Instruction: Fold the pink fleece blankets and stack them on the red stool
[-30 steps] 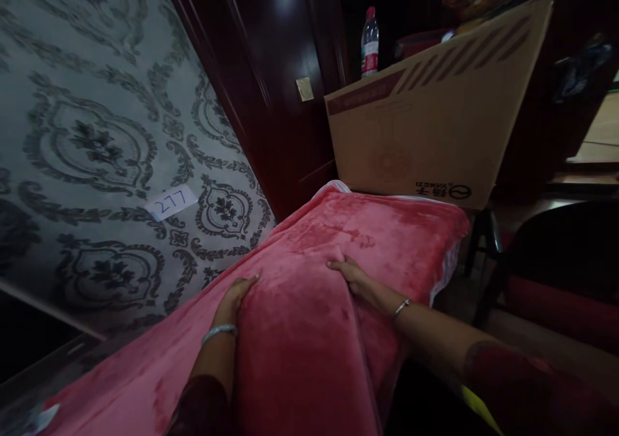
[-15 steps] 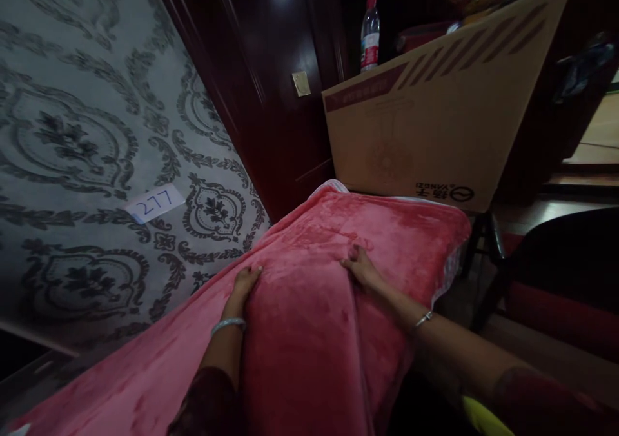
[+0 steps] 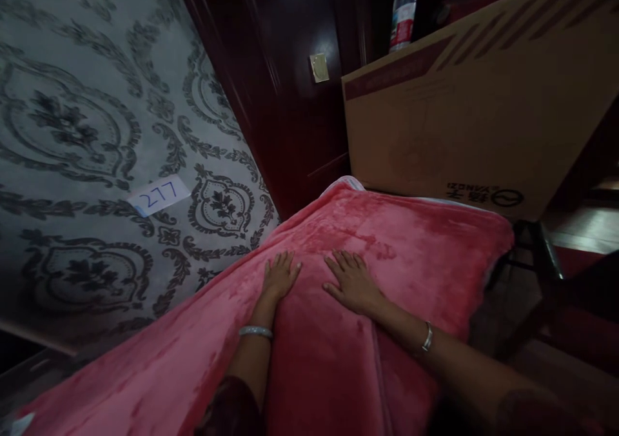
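A plush pink-red blanket (image 3: 319, 358) is spread over a surface in front of me, with one layer folded over another and a long edge running down the middle right. My left hand (image 3: 281, 273) lies flat on it with fingers spread, a pale bangle on the wrist. Beside it, a short gap away, my right hand (image 3: 352, 282) rests palm down near the fold's far edge, fingers apart, a silver bracelet on the wrist. Neither hand grips the cloth. What lies under the blanket is hidden.
Beyond the blanket stands a large cardboard box (image 3: 464, 126), with a red-labelled plastic bottle (image 3: 404, 13) behind its top edge. Patterned wallpaper (image 3: 72, 120) with a paper label (image 3: 159, 195) reading 277 is on the left. A dark chair (image 3: 575, 294) stands at the right.
Both hands have gone from pinching the blanket to lying flat with fingers spread, and they are closer together. The view has shifted slightly, so the box looks nearer and farther right.
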`<state>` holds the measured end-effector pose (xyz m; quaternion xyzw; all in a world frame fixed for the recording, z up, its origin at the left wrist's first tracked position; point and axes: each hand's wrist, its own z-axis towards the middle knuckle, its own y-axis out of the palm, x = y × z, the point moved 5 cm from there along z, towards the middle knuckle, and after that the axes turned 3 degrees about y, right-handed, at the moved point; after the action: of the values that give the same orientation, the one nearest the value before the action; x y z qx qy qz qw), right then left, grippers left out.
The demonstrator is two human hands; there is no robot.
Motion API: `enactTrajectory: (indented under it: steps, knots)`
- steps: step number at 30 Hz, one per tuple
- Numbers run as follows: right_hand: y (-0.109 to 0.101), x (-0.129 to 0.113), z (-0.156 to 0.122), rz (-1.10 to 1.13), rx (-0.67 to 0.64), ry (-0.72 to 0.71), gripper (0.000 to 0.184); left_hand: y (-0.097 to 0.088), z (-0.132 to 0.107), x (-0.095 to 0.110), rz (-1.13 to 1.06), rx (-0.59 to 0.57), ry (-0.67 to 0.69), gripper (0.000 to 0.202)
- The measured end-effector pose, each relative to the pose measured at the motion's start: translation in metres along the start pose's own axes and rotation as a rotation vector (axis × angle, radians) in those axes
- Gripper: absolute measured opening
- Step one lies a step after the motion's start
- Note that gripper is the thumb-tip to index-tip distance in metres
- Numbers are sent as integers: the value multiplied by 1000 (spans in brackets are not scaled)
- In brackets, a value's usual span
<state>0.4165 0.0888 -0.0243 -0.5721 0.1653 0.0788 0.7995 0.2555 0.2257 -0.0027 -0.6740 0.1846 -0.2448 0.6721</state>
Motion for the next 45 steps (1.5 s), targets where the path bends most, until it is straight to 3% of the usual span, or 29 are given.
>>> enactTrajectory:
  steps: [9, 15, 18, 21, 23, 27, 30, 33, 39, 42, 45]
  knots:
    - [2, -2, -2, -8, 51, -31, 70, -11, -4, -50, -34, -61, -274, 69]
    - [-2, 2, -2, -5, 14, -28, 71, -29, -48, -71, -53, -126, -271, 71]
    - [-10, 2, 1, 0, -40, 2, 72, -39, -89, -65, -43, -120, -229, 72]
    - [-21, -11, -10, 51, -135, 84, 75, -47, -138, -45, -31, -106, -139, 71]
    - [-28, -35, -33, 115, -135, 59, 80, -49, -171, -30, -29, -79, -78, 69]
    - [-29, -91, -104, 208, -76, -212, 85, -35, -224, -5, -2, 15, -38, 64]
    - [-16, -101, -138, 189, -116, -238, 78, -14, -242, 1, 30, 61, -110, 61]
    - [-10, -94, -142, 156, -142, -221, 75, -1, -244, 4, 41, 84, -152, 60]
    - [-11, -89, -135, 113, -163, -235, 73, -7, -246, 6, -8, 121, -124, 57]
    - [-11, -86, -140, 117, -160, -273, 69, -9, -269, 6, -72, 158, -164, 54]
    - [-17, -81, -162, 199, -172, -410, 65, -3, -312, 10, -251, 327, -323, 55]
